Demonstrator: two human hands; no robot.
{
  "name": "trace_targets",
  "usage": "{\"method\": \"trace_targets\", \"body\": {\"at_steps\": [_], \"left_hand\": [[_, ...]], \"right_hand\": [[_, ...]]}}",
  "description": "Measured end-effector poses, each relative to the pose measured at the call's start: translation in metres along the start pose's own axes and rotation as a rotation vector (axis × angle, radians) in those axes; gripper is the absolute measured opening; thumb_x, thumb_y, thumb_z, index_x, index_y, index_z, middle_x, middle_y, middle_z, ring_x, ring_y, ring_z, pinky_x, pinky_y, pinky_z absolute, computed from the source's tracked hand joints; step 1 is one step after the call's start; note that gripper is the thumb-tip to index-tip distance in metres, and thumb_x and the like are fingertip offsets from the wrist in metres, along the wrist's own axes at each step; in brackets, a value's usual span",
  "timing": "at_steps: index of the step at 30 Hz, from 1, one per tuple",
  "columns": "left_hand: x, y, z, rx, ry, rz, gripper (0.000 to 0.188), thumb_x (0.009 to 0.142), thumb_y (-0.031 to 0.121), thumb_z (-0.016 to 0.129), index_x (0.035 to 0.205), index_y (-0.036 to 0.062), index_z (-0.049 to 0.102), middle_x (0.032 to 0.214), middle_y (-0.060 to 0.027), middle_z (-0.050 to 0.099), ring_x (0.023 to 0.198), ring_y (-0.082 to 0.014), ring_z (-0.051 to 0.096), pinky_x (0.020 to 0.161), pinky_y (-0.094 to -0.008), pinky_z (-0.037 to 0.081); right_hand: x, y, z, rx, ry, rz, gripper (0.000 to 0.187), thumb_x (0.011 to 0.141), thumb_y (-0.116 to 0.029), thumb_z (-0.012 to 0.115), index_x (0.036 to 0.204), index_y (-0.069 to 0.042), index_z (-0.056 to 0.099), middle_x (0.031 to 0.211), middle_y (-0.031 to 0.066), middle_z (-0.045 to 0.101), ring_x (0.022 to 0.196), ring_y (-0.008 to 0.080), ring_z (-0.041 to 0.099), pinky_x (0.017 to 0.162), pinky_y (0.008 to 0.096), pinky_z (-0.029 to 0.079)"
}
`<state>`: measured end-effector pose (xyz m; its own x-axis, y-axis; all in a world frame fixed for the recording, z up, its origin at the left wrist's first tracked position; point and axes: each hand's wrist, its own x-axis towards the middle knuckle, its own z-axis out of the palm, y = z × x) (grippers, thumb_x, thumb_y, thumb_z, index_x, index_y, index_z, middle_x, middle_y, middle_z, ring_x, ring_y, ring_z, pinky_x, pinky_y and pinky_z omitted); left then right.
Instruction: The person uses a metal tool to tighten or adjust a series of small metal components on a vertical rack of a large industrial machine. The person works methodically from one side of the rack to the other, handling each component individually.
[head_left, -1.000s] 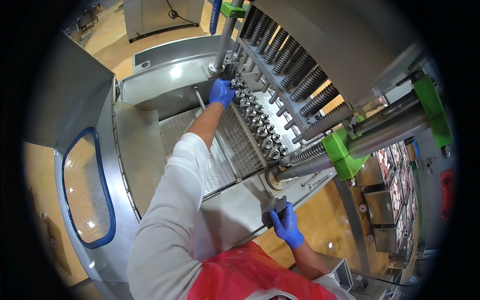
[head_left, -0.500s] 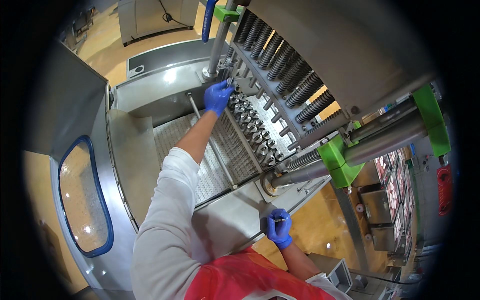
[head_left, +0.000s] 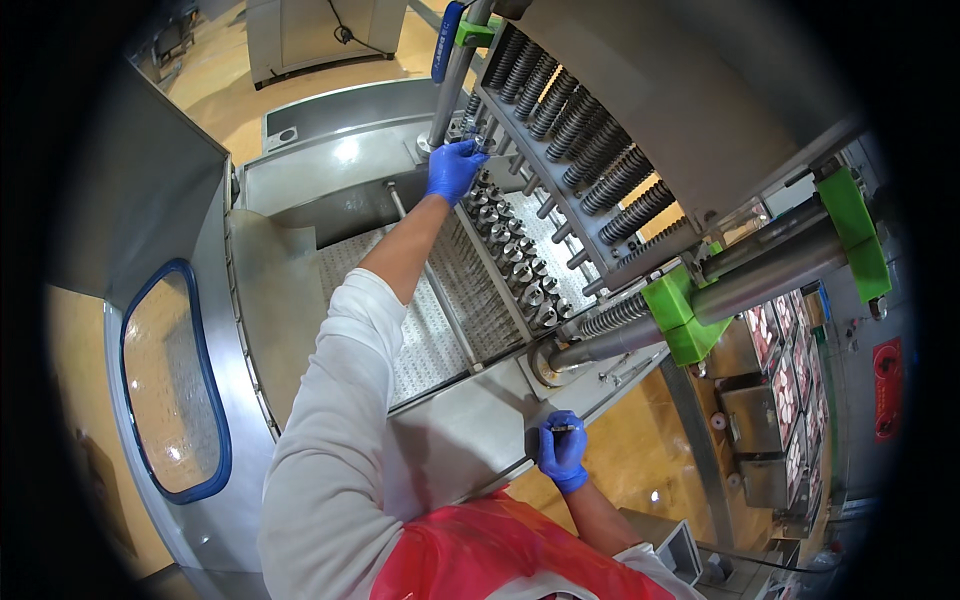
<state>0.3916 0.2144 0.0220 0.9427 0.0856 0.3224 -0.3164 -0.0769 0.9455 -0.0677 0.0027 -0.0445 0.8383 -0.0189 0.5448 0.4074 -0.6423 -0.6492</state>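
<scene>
Cylindrical steel heads: handling at rows' far end, seemingly. Left hand there, cannot tell grasp; right hand clenched around dark piece. Next move calls for fingertip precision.

Your blue-gloved left hand reaches to the far end of rows of shiny metal cylinders in a steel machine, beside a bank of coil springs. Your blue-gloved right hand, near your red apron, curls around a small dark piece. Metal bins stand to the right.
</scene>
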Motion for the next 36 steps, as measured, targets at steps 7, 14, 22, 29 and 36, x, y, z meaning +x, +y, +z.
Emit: {"method": "trace_targets", "body": {"at_steps": [7,14,22,29,36], "left_hand": [[0.005,-0.002,0.002,0.176,0.065,0.065,0.032,0.081,0.022,0.079,0.108,0.0039,0.076,0.098,-0.0177,0.075,0.088,-0.0276,0.075,0.081,-0.0349,0.056],[0.005,-0.01,0.006,0.204,0.161,0.176,0.029,0.081,0.021,0.079,0.106,0.0056,0.076,0.094,-0.018,0.075,0.085,-0.0296,0.074,0.079,-0.0364,0.056],[0.007,-0.014,-0.006,0.098,0.012,0.145,0.025,0.085,0.016,0.079,0.106,0.0028,0.076,0.096,-0.0141,0.077,0.082,-0.0189,0.074,0.079,-0.0328,0.056],[-0.017,-0.065,-0.006,0.141,-0.04,0.106,0.032,0.076,0.024,0.081,0.102,0.0063,0.077,0.091,-0.0172,0.075,0.08,-0.0274,0.073,0.077,-0.0366,0.055],[-0.008,-0.036,-0.006,0.226,-0.054,0.027,0.032,0.076,0.023,0.081,0.099,0.0016,0.076,0.089,-0.0175,0.075,0.081,-0.0286,0.073,0.078,-0.0371,0.056]], "right_hand": [[-0.002,-0.002,-0.001,0.029,-0.053,0.056,0.026,0.085,0.007,0.06,0.105,-0.002,0.047,0.087,0.0153,0.057,0.074,0.0241,0.056,0.069,0.0337,0.047],[-0.001,0.0,0.001,0.025,-0.005,0.012,0.025,0.085,0.003,0.063,0.105,-0.002,0.049,0.084,0.0163,0.06,0.068,0.0276,0.059,0.062,0.0357,0.048],[0.005,-0.006,0.001,-0.058,-0.014,0.033,0.024,0.086,-0.003,0.068,0.105,-0.001,0.053,0.085,0.0169,0.063,0.065,0.031,0.062,0.059,0.037,0.049],[-0.005,-0.018,-0.007,-0.058,-0.074,0.161,0.019,0.088,0.002,0.062,0.105,0.0,0.053,0.091,0.0141,0.06,0.077,0.0222,0.06,0.071,0.033,0.049],[-0.007,-0.003,-0.004,-0.063,-0.058,0.144,0.021,0.088,0.002,0.062,0.105,0.0,0.052,0.092,0.0144,0.06,0.078,0.0225,0.06,0.072,0.0327,0.049]]}}
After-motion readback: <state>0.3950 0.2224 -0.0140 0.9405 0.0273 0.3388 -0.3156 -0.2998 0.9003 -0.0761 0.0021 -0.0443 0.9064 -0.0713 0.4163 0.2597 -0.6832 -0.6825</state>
